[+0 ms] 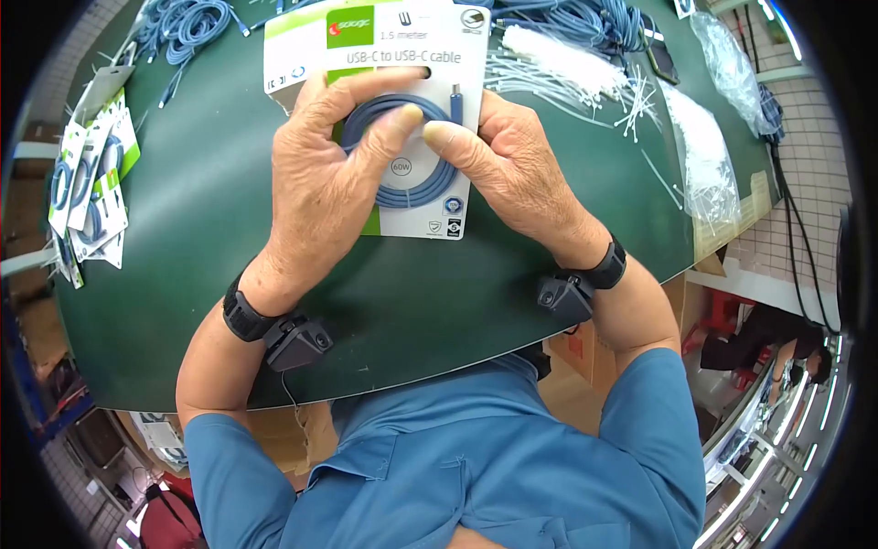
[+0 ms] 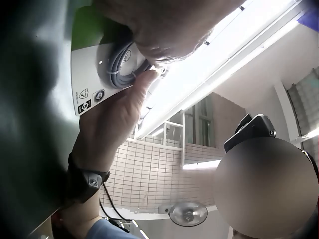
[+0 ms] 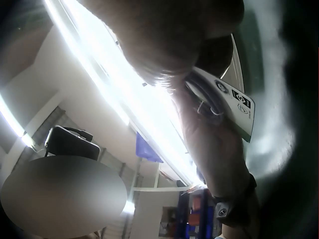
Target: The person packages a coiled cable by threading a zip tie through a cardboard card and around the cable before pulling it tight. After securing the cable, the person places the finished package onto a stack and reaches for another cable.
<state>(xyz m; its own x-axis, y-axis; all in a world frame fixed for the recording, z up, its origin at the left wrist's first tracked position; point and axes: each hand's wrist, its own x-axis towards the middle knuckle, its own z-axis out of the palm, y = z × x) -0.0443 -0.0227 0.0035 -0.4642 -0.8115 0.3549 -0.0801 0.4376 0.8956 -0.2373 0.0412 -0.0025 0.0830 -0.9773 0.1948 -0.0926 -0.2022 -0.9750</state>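
A white and green retail card (image 1: 423, 225), printed "USB-C to USB-C cable", is held up by both hands above the table. On its front lies a coiled blue cable (image 1: 412, 198), with one plug (image 1: 456, 105) pointing up at the right. My left hand (image 1: 320, 174) grips the card from the left, its thumb on the coil and its index finger across the front above it. From the right edge my right hand (image 1: 521, 165) holds it, thumb on the coil and the other fingers hidden behind. The card's lower corner (image 2: 82, 102) and coil (image 2: 117, 74) show in the left wrist view.
Several packed cable cards (image 1: 96, 183) lie at the table's left edge. Loose blue cable coils (image 1: 187, 27) sit at the back left. White cable ties (image 1: 567, 69) and a clear bag of ties (image 1: 704, 156) lie on the right, near a phone (image 1: 660, 57).
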